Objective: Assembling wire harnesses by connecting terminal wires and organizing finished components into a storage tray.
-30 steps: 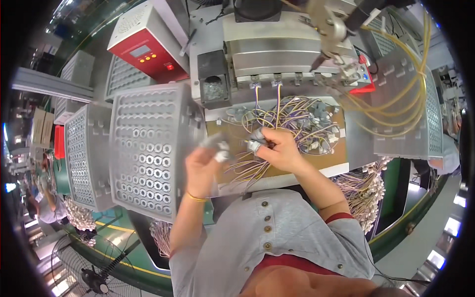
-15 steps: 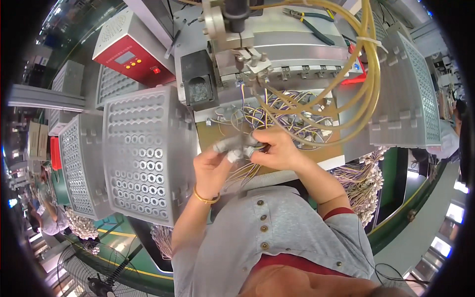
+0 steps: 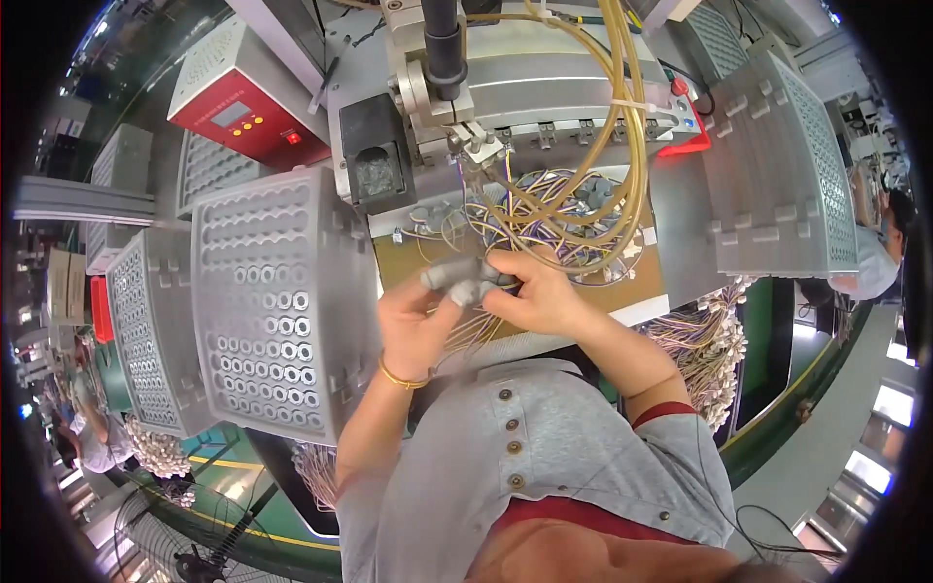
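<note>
My left hand and my right hand meet over the brown work board, thumbs and fingers pinched together. Grey covers sleeve several fingertips. Thin wires trail from just below the joined fingertips toward my body; the wire ends between the fingers are hidden. Beyond my hands lies a tangled pile of purple, yellow and white wires with small grey parts. Above it stands a bench machine with a metal head, where two wires hang down from small clamps.
Yellowish hoses loop over the wire pile. At left stand a grey tray stack with ring-shaped parts, a black box and a red-and-white control unit. More trays stand at right, above bundled wires.
The whole scene has shifted slightly left in view, with the hoses swinging further left. My hands stay joined at nearly the same spot, with the fingers slightly rearranged.
</note>
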### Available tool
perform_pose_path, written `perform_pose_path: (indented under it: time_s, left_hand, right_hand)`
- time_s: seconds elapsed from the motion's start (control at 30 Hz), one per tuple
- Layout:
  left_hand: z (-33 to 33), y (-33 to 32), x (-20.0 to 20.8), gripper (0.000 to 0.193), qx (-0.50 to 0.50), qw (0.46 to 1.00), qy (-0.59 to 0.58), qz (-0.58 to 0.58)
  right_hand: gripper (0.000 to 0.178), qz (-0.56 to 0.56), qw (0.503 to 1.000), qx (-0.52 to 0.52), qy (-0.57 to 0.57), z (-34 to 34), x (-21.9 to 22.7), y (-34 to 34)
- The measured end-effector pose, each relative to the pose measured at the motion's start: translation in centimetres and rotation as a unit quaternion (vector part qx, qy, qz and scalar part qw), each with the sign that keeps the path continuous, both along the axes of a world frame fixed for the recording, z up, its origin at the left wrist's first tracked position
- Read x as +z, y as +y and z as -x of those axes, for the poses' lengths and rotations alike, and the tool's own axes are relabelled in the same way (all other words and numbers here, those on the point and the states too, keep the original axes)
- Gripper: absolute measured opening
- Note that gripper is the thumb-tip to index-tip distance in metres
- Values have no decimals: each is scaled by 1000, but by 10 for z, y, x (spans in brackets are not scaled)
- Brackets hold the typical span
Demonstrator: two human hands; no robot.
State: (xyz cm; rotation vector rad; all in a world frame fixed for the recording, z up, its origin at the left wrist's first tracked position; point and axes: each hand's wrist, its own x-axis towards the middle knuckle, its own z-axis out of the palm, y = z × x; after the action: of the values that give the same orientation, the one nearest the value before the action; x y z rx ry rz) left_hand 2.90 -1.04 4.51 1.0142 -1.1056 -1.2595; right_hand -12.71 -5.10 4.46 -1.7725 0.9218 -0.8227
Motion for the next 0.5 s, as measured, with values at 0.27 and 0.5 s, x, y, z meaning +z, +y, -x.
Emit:
perform_pose_path:
  time_s: [0.27,0.5]
  left_hand:
    - [3,-3,-7,22,65,969,170,-168]
    - [22,-7,-10,30,-53,955,246,-158]
  right_hand:
    - [15,-192,981,-8,-30,0,6,1]
    - [15,-232,966,-41,-106,12,11,-8]
